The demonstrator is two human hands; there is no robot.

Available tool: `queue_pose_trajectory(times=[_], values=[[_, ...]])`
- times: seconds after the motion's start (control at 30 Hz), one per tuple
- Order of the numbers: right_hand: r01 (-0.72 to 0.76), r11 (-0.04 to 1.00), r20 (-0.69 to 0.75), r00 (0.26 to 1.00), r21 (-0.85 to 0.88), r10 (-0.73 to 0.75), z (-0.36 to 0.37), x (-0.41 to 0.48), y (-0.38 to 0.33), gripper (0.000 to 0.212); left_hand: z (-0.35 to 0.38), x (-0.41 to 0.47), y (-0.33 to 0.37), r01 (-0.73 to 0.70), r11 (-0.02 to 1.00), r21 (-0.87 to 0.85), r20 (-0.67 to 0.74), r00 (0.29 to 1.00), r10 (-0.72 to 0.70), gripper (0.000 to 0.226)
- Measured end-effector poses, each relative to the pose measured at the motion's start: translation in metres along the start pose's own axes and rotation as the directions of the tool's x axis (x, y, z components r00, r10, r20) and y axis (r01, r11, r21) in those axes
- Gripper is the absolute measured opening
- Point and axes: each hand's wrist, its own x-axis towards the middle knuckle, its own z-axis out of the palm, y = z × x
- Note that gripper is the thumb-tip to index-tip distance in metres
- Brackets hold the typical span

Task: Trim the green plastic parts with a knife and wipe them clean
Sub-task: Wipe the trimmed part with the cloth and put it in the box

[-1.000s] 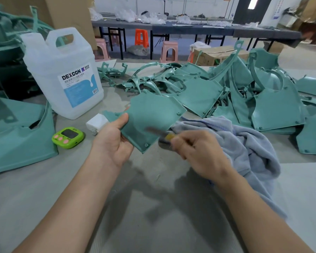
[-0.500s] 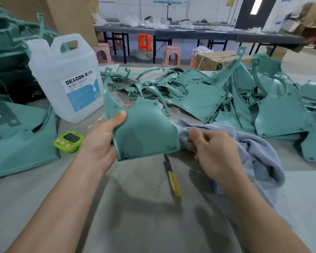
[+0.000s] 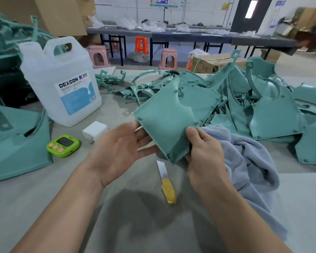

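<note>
I see the part [image 3: 168, 121] held above the tabletop [image 3: 44, 207] at the centre of the frame, tilted, with its flat face toward the camera. The right hand [image 3: 204, 150] grips it at the lower right edge: the thumb lies on the face and the other fingers [image 3: 188, 158] curl round behind the rim. The left hand [image 3: 120, 148] is turned palm up, its fingers straight and spread. Their tips reach the part's left edge. They are blurred, so I cannot tell whether they bear it or only touch it.

The knife [image 3: 167, 183] lies on the tabletop just below the part, between the two wrists, with its yellow handle nearer the camera and its blade pointing up the frame. The cloth [image 3: 244, 152] is heaped at the right, just behind the right hand. The pile [image 3: 272, 115] of green parts fills the upper right. At the left stand a jug [image 3: 62, 84], a green timer [image 3: 63, 146] and a white block [image 3: 95, 131].
</note>
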Motion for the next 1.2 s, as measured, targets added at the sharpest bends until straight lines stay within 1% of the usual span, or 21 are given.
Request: queue_pose_trajectory(times=[0.07, 0.13, 0.2, 0.27, 0.3, 0.33, 0.4, 0.43, 0.47, 0.53, 0.57, 0.6, 0.63, 0.67, 0.7, 0.8, 0.9, 1.03, 1.07, 1.1, 1.2], values=[[-0.007, 0.995, 0.073, 0.997, -0.103, 0.014, 0.001, 0.001, 0.004, 0.024, 0.008, 0.002, -0.010, -0.043, 0.991, 0.125, -0.062, 0.997, 0.051, 0.048], [0.149, 0.919, 0.149, 0.984, -0.364, -0.100, -0.004, -0.004, 0.007, 0.018, 0.015, 0.007, -0.017, -0.078, 0.990, 0.122, -0.235, 0.966, 0.105, 0.039], [0.384, 0.661, 0.132, 0.908, -0.644, -0.399, -0.014, -0.004, 0.001, 0.013, 0.014, 0.010, -0.020, -0.116, 0.987, 0.109, -0.383, 0.912, 0.150, 0.036], [0.447, 0.254, 0.183, 0.727, -0.858, -0.662, -0.025, 0.003, -0.010, 0.037, 0.011, 0.011, -0.015, -0.147, 0.979, 0.139, -0.465, 0.863, 0.196, 0.036], [0.391, 0.114, 0.238, 0.740, -0.913, -0.629, -0.030, 0.007, -0.016, 0.054, 0.010, 0.011, -0.013, -0.160, 0.975, 0.156, -0.483, 0.848, 0.217, 0.037], [0.318, -0.014, 0.280, 0.813, -0.948, -0.510, -0.032, 0.011, -0.021, 0.068, 0.011, 0.010, -0.011, -0.174, 0.971, 0.166, -0.497, 0.835, 0.235, 0.038], [0.254, -0.214, 0.303, 0.923, -0.943, -0.238, -0.036, 0.018, -0.024, 0.064, 0.012, 0.011, -0.010, -0.188, 0.970, 0.157, -0.541, 0.805, 0.244, 0.035], [0.272, -0.234, 0.320, 0.927, -0.933, -0.196, -0.037, 0.020, -0.025, 0.046, 0.013, 0.012, -0.010, -0.191, 0.972, 0.138, -0.574, 0.784, 0.235, 0.033], [0.294, -0.175, 0.328, 0.919, -0.940, -0.219, -0.037, 0.019, -0.028, 0.028, 0.015, 0.011, -0.010, -0.189, 0.973, 0.130, -0.607, 0.761, 0.229, 0.031], [0.354, 0.152, 0.255, 0.857, -0.923, -0.448, -0.039, 0.014, -0.034, 0.016, 0.016, 0.010, -0.013, -0.151, 0.960, 0.237, -0.666, 0.694, 0.274, 0.034], [0.413, 0.233, 0.212, 0.783, -0.881, -0.585, -0.040, 0.011, -0.038, 0.013, 0.017, 0.010, -0.013, -0.114, 0.946, 0.304, -0.671, 0.679, 0.298, 0.034], [0.482, 0.188, 0.217, 0.664, -0.856, -0.716, -0.038, 0.004, -0.042, 0.012, 0.019, 0.009, -0.014, -0.085, 0.935, 0.345, -0.664, 0.682, 0.307, 0.029], [0.529, 0.073, 0.271, 0.542, -0.846, -0.795, -0.031, -0.005, -0.044, 0.008, 0.023, 0.007, -0.014, -0.071, 0.935, 0.348, -0.650, 0.700, 0.296, 0.021], [0.578, -0.014, 0.348, 0.471, -0.816, -0.811, -0.020, -0.014, -0.041, 0.007, 0.029, 0.006, -0.014, -0.065, 0.943, 0.326, -0.627, 0.732, 0.267, 0.017], [0.626, -0.058, 0.423, 0.453, -0.778, -0.785, -0.007, -0.022, -0.035, 0.015, 0.034, 0.006, -0.017, -0.062, 0.957, 0.283, -0.595, 0.771, 0.226, 0.016], [0.722, -0.009, 0.554, 0.523, -0.692, -0.647, 0.024, -0.032, -0.008, 0.025, 0.044, 0.009, -0.027, -0.093, 0.994, 0.057, -0.488, 0.866, 0.109, 0.044], [0.711, 0.071, 0.524, 0.577, -0.699, -0.626, 0.034, -0.023, 0.004, 0.029, 0.047, 0.006, -0.027, -0.085, 0.988, -0.126, -0.410, 0.912, 0.026, 0.023], [0.569, 0.189, 0.316, 0.668, -0.800, -0.674, 0.042, -0.007, -0.010, 0.033, 0.044, 0.011, -0.027, -0.093, 0.984, -0.152, -0.463, 0.886, 0.012, 0.033], [0.567, 0.192, 0.330, 0.686, -0.801, -0.649, 0.046, -0.010, -0.011, 0.030, 0.042, 0.012, -0.024, -0.097, 0.982, -0.162, -0.487, 0.873, 0.006, 0.037], [0.612, 0.163, 0.407, 0.678, -0.774, -0.613, 0.047, -0.015, -0.009, 0.027, 0.040, 0.013, -0.021, -0.103, 0.978, -0.181, -0.503, 0.865, -0.002, 0.039], [0.743, -0.048, 0.658, 0.558, -0.667, -0.507, 0.042, -0.036, 0.005, 0.021, 0.025, 0.017, -0.017, -0.137, 0.971, -0.195, -0.561, 0.828, 0.004, 0.039]])
